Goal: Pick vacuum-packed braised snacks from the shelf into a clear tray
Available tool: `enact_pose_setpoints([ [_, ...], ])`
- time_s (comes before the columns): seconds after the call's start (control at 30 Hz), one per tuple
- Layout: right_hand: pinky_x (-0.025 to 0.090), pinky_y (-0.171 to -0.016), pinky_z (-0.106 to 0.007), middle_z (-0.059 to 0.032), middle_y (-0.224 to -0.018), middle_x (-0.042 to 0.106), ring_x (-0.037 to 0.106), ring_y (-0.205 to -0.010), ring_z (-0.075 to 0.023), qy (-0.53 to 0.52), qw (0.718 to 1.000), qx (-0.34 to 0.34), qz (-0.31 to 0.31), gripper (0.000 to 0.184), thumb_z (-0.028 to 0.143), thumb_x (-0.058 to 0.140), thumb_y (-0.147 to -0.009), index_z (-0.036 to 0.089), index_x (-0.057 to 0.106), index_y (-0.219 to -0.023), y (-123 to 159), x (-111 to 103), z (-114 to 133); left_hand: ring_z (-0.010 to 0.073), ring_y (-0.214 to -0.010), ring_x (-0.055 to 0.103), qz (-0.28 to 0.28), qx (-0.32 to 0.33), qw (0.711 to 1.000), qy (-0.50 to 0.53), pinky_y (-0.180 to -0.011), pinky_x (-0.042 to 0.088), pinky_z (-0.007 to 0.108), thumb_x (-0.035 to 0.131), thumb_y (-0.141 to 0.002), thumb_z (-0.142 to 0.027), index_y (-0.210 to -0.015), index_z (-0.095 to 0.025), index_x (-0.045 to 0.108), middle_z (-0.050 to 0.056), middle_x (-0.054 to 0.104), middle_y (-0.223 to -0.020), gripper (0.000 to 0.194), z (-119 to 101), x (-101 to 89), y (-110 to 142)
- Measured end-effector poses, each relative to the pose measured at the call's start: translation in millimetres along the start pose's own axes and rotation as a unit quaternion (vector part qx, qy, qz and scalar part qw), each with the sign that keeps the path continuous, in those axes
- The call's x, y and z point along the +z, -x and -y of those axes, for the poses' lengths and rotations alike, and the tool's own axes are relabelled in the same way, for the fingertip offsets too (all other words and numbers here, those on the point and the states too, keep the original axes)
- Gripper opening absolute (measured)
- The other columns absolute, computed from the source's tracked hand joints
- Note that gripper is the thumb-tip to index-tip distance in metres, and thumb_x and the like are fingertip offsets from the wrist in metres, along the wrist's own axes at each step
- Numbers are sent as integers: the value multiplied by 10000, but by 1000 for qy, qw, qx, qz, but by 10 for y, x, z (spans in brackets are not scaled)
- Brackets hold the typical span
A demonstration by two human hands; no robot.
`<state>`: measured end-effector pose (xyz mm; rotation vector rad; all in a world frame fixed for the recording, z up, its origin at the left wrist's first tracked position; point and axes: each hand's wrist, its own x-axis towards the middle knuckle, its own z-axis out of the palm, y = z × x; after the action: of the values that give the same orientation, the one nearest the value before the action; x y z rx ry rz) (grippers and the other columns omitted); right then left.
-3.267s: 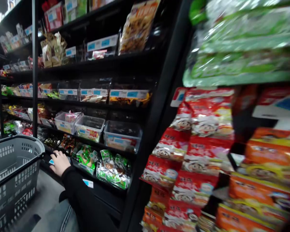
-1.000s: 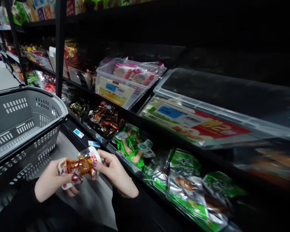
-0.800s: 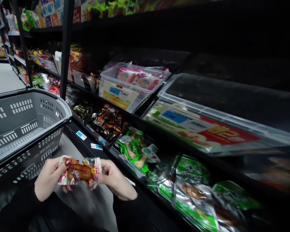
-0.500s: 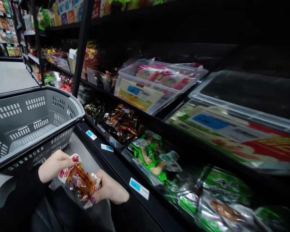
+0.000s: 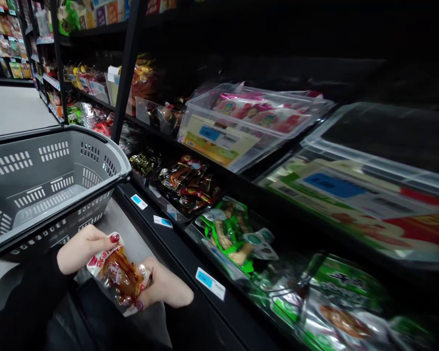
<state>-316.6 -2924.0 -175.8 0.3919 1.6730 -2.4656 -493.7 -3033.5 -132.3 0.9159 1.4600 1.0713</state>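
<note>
Both my hands hold one small clear snack packet (image 5: 117,274) with brown meat inside and red-and-white print. My left hand (image 5: 81,247) pinches its upper left end, fingers curled. My right hand (image 5: 165,288) grips the lower right end from beneath. The packet sits low in view, just in front of the bottom shelf edge (image 5: 175,253) and below a grey plastic shopping basket (image 5: 44,180) at my left.
Black store shelving runs along the right with trays of green packets (image 5: 230,231), dark red packets (image 5: 186,183) and clear bins of pink packets (image 5: 256,114). Blue price tags (image 5: 209,282) line the shelf edge. An aisle floor (image 5: 10,107) opens at far left.
Earlier only one hand reached at the bottom shelf. Since a second ago both hands have held the packet, turned it from level to slanted and lowered it slightly; the view shifted left.
</note>
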Motion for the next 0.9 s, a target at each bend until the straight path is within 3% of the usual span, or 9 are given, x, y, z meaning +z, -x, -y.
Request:
enact_pose_setpoints([
  [0.17,496,-626,-255,-25,-654,709,622,-598,-145,12,1000,-3,1,347,331,883,-425,124,745,-665,14,-20,-11,72,-390,310,-5,-19,1000,16,-432,209,241,626,-657,-529,-498,-123,610,-30,442,-400,436,12,10,-6],
  [0.53,449,-579,-217,-16,-647,696,578,-588,-116,17,999,-13,-45,270,253,858,-453,121,745,-660,81,-8,56,68,-370,360,-6,-24,998,64,-398,221,214,666,-644,-535,-572,-94,683,6,543,-424,447,119,-18,-63],
  [0.9,441,-600,-230,-13,-665,707,582,-571,-115,26,998,-24,-45,290,289,868,-458,125,737,-659,121,-35,48,58,-364,336,0,-13,996,90,-377,195,208,654,-656,-615,-546,-113,637,-19,499,-402,514,163,24,-84],
])
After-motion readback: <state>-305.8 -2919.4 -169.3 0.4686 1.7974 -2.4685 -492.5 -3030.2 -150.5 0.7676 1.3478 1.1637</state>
